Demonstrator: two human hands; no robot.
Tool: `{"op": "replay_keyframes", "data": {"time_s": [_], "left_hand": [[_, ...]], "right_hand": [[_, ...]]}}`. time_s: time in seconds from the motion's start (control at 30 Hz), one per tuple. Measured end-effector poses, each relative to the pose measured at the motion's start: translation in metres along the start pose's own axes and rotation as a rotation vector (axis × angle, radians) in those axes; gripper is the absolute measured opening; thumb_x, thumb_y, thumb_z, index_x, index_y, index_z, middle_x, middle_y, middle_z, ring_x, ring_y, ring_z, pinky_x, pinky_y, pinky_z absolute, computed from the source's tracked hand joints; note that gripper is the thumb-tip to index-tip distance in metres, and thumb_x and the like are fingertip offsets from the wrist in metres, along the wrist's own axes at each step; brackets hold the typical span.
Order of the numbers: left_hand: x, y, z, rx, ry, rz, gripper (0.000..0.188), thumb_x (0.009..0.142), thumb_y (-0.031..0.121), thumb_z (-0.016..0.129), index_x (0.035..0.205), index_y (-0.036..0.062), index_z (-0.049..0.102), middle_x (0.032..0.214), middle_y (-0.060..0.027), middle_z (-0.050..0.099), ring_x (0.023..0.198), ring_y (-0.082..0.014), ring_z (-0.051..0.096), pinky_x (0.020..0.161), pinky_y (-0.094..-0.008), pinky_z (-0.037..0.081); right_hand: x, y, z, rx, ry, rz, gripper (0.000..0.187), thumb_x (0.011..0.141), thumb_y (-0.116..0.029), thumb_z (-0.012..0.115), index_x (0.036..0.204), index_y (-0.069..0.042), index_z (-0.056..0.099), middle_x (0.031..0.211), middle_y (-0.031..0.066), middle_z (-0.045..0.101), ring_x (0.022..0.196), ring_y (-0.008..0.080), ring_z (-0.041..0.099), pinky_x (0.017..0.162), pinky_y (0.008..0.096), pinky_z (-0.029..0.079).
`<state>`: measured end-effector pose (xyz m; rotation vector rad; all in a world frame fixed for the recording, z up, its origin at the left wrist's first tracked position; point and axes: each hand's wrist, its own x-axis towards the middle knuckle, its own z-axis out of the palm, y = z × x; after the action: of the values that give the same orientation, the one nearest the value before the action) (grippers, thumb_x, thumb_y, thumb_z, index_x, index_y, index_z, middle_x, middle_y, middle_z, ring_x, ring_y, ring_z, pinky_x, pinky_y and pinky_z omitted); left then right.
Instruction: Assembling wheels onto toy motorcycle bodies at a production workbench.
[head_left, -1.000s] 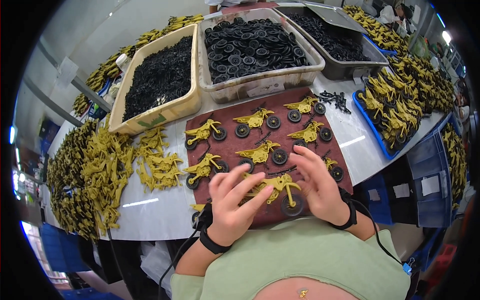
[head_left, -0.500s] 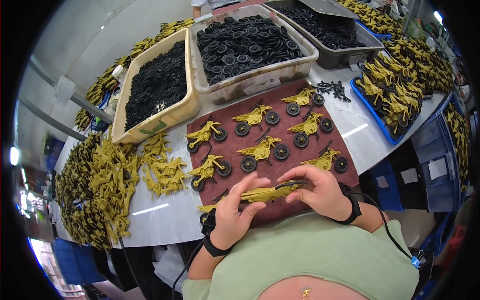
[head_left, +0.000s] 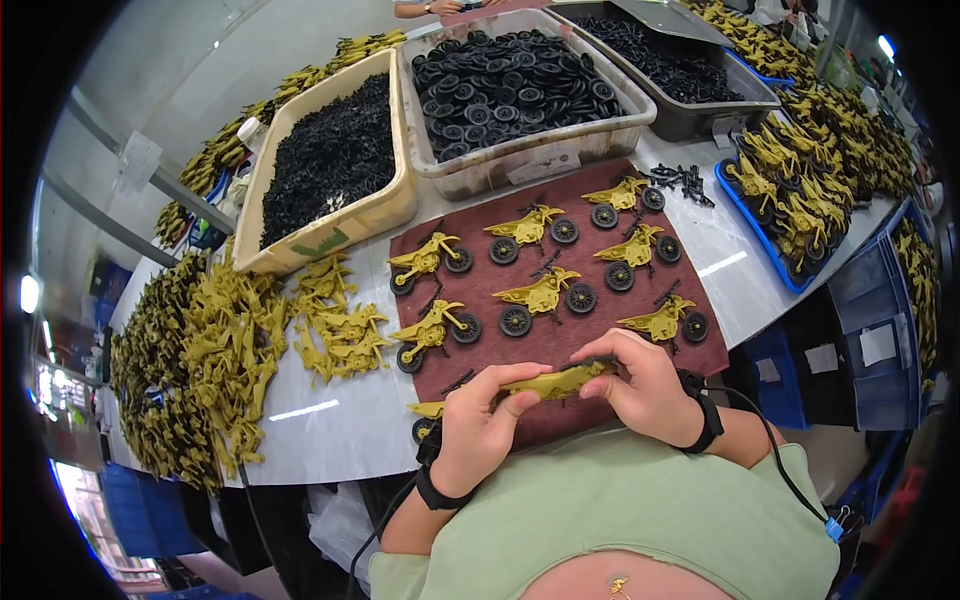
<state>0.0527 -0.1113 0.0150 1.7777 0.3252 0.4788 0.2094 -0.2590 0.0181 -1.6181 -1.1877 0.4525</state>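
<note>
Close to my body, both hands grip one yellow toy motorcycle body (head_left: 552,385) with a dark part along its top. My left hand (head_left: 482,412) pinches its left end between thumb and fingers. At the other end my right hand (head_left: 642,388) closes on it, fingers over the top and thumb in front. Just beyond, on a dark red cloth (head_left: 480,365), lie several yellow toy motorcycles (head_left: 541,293) with black wheels. The one nearest my right hand, a toy motorcycle (head_left: 664,319), shows one wheel. Another, beside my left hand, is partly covered by it.
Behind the cloth stand a cream bin (head_left: 408,200) of small black parts, a clear bin (head_left: 530,165) of black wheels and a grey bin (head_left: 690,118). Yellow bodies (head_left: 230,330) pile up at left. A blue tray (head_left: 790,275) of motorcycles sits right. Another person's hand (head_left: 445,7) shows at the far edge.
My left fingers, raised and apart before, have closed onto the yellow body's left end. The whole scene has shifted slightly rightward in view. Another person's hands have appeared at the far edge.
</note>
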Motion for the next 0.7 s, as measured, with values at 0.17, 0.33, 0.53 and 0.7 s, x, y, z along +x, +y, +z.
{"op": "replay_keyframes", "data": {"time_s": [0.17,0.33,0.53,0.7], "left_hand": [[-0.001,-0.003,-0.019,0.542,0.115,0.137,0.023,0.084,0.008,0.067,0.107,0.0032,0.065,0.114,-0.0131,0.063,0.099,-0.0287,0.063,0.085,-0.0339,0.049],[-0.017,-0.038,-0.101,1.002,0.354,0.114,0.026,0.077,0.004,0.067,0.103,0.0045,0.065,0.109,-0.0088,0.062,0.096,-0.0287,0.057,0.085,-0.0398,0.044],[-0.008,-0.054,-0.169,1.274,0.072,0.053,0.044,0.066,0.001,0.07,0.109,0.0072,0.062,0.11,-0.0045,0.062,0.102,-0.0261,0.054,0.084,-0.0388,0.043],[0.004,-0.054,-0.19,1.271,-0.09,0.144,0.046,0.058,0.005,0.077,0.102,0.0042,0.064,0.099,-0.0095,0.065,0.095,-0.0285,0.057,0.084,-0.0381,0.045]], "right_hand": [[0.002,0.015,0.013,0.053,-0.023,0.226,0.039,0.086,-0.009,0.066,0.117,0.003,0.047,0.08,0.0175,0.062,0.071,0.0317,0.063,0.066,0.0368,0.05],[0.001,0.017,0.014,-0.386,-0.077,0.191,0.061,0.084,-0.016,0.07,0.129,0.008,0.037,0.107,0.0269,0.058,0.102,0.0386,0.058,0.087,0.0407,0.048],[0.009,0.002,0.008,-0.491,-0.006,0.062,0.05,0.084,-0.017,0.069,0.125,0.004,0.049,0.122,0.0216,0.052,0.113,0.0367,0.052,0.096,0.0401,0.043],[0.012,-0.001,-0.003,-0.41,0.048,0.03,0.036,0.085,-0.012,0.067,0.116,0.001,0.056,0.105,0.0143,0.061,0.098,0.0295,0.059,0.084,0.038,0.047]]}}
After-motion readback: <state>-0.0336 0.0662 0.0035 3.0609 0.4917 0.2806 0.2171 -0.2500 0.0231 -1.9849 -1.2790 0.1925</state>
